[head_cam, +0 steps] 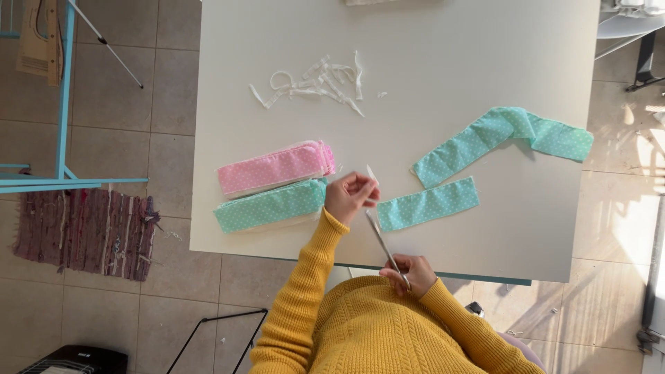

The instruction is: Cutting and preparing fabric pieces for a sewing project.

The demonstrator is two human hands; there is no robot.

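Note:
My left hand (350,196) pinches the left end of a short mint-green dotted fabric strip (429,204) on the white table (429,125), with a thin white sliver (372,173) sticking up from my fingers. My right hand (410,273), near the table's front edge, holds scissors (381,239) whose blades point up toward the strip's end. Both arms wear yellow knit sleeves.
A folded pink dotted strip (273,168) and a folded mint strip (270,206) lie to the left. A longer bent mint strip (502,138) lies at the right. White fabric trimmings (318,82) are scattered further back. Tiled floor, a rag rug (83,232) and a blue frame (64,104) are at left.

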